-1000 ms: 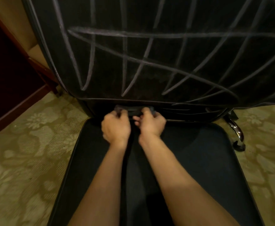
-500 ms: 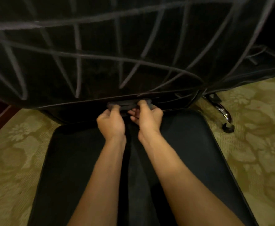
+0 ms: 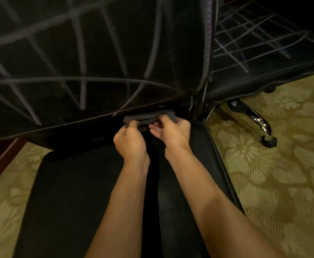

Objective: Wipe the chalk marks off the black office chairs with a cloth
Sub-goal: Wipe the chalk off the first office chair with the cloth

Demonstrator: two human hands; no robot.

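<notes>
Head view looks down on a black office chair: its fabric backrest fills the upper left, crossed by pale, powdery chalk marks in curved lines. Its flat, matte seat lies below. At the crease between backrest and seat, the left hand curls its fingers round a folded dark grey cloth, soft and bunched; the right hand pinches the cloth's other end. Both forearms reach forward, nearly parallel. Further right stands a second chalk-gridded chair with a chrome leg on patterned floral carpet.
</notes>
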